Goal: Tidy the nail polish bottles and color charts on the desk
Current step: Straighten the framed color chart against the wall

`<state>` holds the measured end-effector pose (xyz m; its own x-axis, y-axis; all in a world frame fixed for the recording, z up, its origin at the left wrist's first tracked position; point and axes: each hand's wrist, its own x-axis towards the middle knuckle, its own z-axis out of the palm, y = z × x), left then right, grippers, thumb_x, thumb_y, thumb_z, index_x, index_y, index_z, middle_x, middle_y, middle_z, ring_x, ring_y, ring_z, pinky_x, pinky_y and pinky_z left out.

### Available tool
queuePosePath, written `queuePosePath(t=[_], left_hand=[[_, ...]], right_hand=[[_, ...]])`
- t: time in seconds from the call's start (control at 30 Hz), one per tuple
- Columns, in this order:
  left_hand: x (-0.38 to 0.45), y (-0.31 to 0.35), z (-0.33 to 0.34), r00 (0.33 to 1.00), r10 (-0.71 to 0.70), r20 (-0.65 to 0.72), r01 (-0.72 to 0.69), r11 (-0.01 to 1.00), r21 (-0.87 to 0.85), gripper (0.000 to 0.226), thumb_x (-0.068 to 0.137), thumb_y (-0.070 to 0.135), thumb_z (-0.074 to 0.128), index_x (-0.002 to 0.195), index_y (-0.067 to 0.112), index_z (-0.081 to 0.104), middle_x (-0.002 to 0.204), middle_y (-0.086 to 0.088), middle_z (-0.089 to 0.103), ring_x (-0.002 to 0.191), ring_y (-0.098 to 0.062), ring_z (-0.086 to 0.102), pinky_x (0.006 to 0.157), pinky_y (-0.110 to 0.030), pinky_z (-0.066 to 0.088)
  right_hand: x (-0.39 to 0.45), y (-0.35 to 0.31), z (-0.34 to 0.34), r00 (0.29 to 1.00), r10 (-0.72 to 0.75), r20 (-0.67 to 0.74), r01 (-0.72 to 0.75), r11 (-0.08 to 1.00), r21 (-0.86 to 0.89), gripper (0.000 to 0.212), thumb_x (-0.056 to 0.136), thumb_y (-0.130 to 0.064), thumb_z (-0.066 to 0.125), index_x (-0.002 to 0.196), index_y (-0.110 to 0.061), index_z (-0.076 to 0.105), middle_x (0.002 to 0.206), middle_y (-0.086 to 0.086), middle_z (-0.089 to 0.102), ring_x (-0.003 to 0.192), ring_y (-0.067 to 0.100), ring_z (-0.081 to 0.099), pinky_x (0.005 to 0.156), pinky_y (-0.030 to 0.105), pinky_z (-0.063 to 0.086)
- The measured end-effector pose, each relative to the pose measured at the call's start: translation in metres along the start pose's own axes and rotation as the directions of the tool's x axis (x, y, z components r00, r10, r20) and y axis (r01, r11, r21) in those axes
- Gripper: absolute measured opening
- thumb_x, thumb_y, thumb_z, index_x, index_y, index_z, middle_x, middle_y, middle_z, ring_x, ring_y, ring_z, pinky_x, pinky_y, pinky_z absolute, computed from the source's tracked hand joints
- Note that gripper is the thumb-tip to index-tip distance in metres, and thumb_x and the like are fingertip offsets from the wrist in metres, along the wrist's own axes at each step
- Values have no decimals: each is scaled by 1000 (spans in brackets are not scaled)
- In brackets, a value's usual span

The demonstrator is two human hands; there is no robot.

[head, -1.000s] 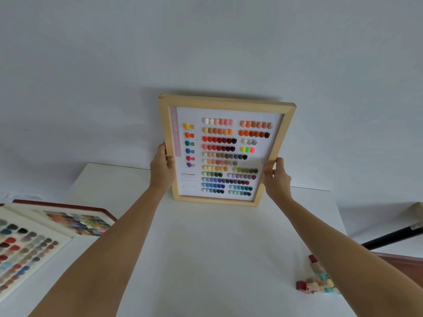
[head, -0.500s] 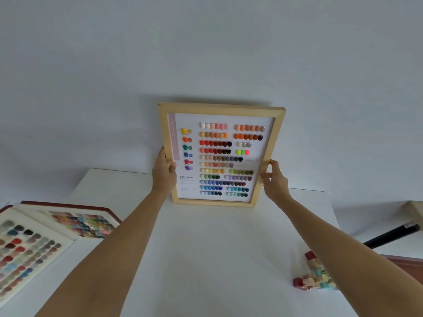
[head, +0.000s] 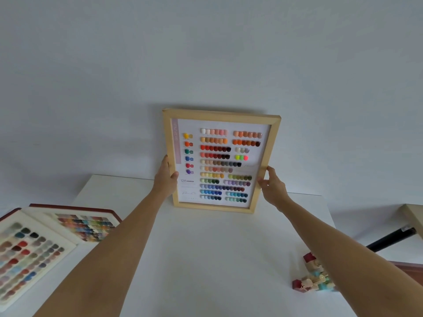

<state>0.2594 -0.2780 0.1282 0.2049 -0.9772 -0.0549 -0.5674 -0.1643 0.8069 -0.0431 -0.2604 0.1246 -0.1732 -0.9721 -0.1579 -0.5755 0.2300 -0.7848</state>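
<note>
A wooden-framed color chart (head: 219,161) with rows of colored nail swatches stands upright at the back of the white desk (head: 217,259), against the wall. My left hand (head: 166,177) grips its left frame edge. My right hand (head: 271,186) rests on the right frame edge, fingers loosely spread. Two more color charts lie flat at the left: a white-framed color chart (head: 25,255) and a dark red-framed color chart (head: 84,225) partly under it. A cluster of small nail polish bottles (head: 313,280) sits at the right, partly hidden by my right forearm.
A plain white wall (head: 206,53) rises behind the desk. Past the desk's right edge are a black bar (head: 391,240) and the corner of a pale shelf (head: 415,216).
The framed chart has moved back and stood up against the wall. My right hand's grip on the frame has loosened.
</note>
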Motion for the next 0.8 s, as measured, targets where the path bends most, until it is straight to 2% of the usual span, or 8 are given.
queuePosePath(t=[0.13,0.2,0.27,0.37,0.63,0.8], left_hand=[[-2,-1,1,1000,-11,-14,11,1000,5,61,95,8,50,145,22,19,140,-10,47,124,-30,54,91,-49,54],[-4,-2,1,1000,7,-27,-7,1000,5,59,94,8,52,143,21,22,139,-10,48,124,-30,54,90,-48,54],[-5,-2,1,998,27,-48,-26,999,22,56,93,8,53,141,20,26,137,-11,49,123,-30,54,88,-46,54],[-10,-1,2,997,40,-72,-38,999,35,58,92,7,54,141,19,26,135,-12,48,124,-30,52,89,-45,54],[-36,2,0,981,94,-170,-101,994,-30,60,90,4,56,141,20,28,137,-14,41,127,-33,48,90,-45,52],[-59,6,4,948,223,-227,-235,972,-28,57,89,6,59,139,18,32,137,-12,41,129,-28,46,93,-44,52]], right_hand=[[-2,-2,-3,1000,-7,26,8,1000,-30,51,99,-27,40,145,-21,18,125,14,59,90,21,56,57,21,46],[-4,-3,-4,1000,3,22,-2,1000,-29,54,99,-27,41,146,-21,16,129,15,56,102,28,58,74,34,51],[-7,-3,-5,1000,25,16,-25,999,-35,57,98,-29,42,147,-21,15,133,15,54,115,33,55,89,44,49],[-11,-1,-9,998,54,16,-54,998,-43,59,98,-31,43,147,-19,14,133,17,53,120,35,50,98,48,43],[-29,6,-21,994,104,-17,-104,994,-23,53,97,-34,44,143,-19,23,132,17,54,121,33,49,97,41,42],[-48,12,-33,994,102,-23,-102,995,10,49,97,-34,44,140,-18,30,121,14,57,105,26,51,85,33,40]])
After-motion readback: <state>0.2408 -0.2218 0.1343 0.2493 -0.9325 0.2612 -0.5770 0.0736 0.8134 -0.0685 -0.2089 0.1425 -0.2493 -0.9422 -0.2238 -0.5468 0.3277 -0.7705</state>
